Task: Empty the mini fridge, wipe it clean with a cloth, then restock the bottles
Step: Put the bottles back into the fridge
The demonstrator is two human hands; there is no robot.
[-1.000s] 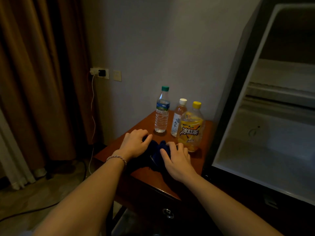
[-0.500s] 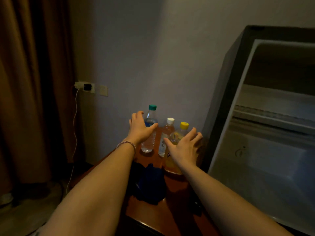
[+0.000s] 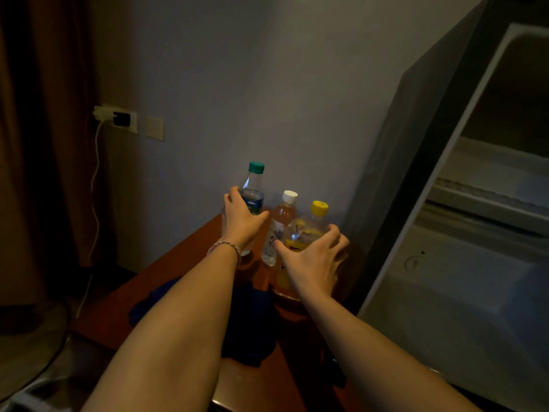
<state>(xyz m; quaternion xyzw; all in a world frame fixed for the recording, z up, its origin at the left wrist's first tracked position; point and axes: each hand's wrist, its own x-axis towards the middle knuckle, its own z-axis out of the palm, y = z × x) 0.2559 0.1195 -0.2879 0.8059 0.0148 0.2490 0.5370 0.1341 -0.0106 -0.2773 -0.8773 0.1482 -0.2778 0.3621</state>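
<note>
Your left hand wraps the green-capped water bottle, fingers and thumb curled round it. Your right hand curls round the yellow-capped tea bottle. The white-capped bottle stands between them, untouched. All three stand on the desk, blue cloth near its front. Fridge open at right.

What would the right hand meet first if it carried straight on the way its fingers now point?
The right hand would meet the yellow-capped bottle first; its curled fingers already seem to wrap it. Past the bottle comes the wall, though depth is hard to judge.
</note>
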